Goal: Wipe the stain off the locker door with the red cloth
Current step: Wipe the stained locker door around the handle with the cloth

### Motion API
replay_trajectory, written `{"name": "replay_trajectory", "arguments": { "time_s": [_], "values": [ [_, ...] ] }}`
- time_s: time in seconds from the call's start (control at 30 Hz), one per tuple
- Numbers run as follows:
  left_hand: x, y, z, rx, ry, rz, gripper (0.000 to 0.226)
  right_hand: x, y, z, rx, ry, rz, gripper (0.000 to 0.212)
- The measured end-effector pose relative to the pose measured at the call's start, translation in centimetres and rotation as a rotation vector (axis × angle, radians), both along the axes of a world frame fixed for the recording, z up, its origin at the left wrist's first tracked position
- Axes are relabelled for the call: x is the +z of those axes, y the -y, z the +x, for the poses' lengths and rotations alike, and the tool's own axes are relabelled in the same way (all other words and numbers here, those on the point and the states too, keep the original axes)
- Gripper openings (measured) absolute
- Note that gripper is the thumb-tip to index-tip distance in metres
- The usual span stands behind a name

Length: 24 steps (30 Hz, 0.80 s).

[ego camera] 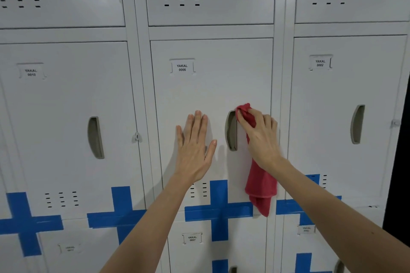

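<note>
free: upper locker door below label | blocked: left hand flat at centre, right hand with red cloth covering handle recess

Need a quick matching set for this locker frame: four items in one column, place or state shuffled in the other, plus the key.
Items
1. left hand
2. right hand
3. red cloth
4. label 0006

Places or states
A. upper part of the middle door, above both hands
B. gripped at the top, the rest hanging down
C. open, flat against the door, left of the handle recess
D. closed on fabric, at the top edge of the handle recess

Pairs: 1-C, 2-D, 3-B, 4-A
</note>
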State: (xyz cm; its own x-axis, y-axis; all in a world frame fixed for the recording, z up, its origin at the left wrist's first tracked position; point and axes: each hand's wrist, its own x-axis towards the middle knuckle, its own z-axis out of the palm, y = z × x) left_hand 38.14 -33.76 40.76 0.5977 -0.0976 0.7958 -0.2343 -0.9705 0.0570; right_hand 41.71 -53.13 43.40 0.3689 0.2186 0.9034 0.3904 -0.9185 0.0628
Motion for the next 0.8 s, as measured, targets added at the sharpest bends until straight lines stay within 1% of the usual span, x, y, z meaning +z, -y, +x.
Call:
{"name": "replay_trajectory", "arguments": {
  "time_s": [0.07,0.17,0.2,0.3,0.33,0.4,0.47,0.6,0.7,0.8],
  "values": [
    [0.0,0.0,0.0,-0.004,0.0,-0.003,0.066,-1.2,0.1,0.1,0.019,-0.004,-0.02,0.089],
    [0.0,-0.1,0.0,0.0,0.005,0.005,0.066,-2.6,1.3,-0.2,0.081,0.015,-0.114,0.083],
    [0.1,-0.1,0.0,0.001,0.005,0.007,0.066,-2.6,1.8,-0.4,0.091,0.01,-0.102,0.082],
    [0.1,0.0,0.1,0.021,0.0,0.015,0.067,-1.0,1.6,-1.1,0.128,-0.018,0.079,0.076],
    [0.0,0.0,0.1,0.019,0.002,0.012,0.067,-0.3,0.9,-1.4,0.14,-0.006,0.062,0.071],
    [0.1,0.0,0.0,-0.004,0.002,0.002,0.069,0.7,-0.4,-1.8,0.105,0.017,-0.114,0.059],
    [0.0,-0.2,0.0,-0.009,-0.001,0.008,0.069,1.5,-1.1,-1.9,0.007,0.038,-0.263,0.048],
    [0.0,-0.3,0.2,-0.014,0.009,0.005,0.067,2.5,-2.5,-2.4,-0.174,0.067,-0.367,0.03],
    [-0.2,-0.3,0.4,-0.037,0.019,-0.019,0.065,2.0,-3.2,-2.6,-0.269,0.057,-0.451,0.033],
    [-0.2,-0.5,0.3,-0.048,0.02,-0.022,0.064,2.3,-3.5,-2.7,-0.28,0.083,-0.471,0.039]
  ]
}}
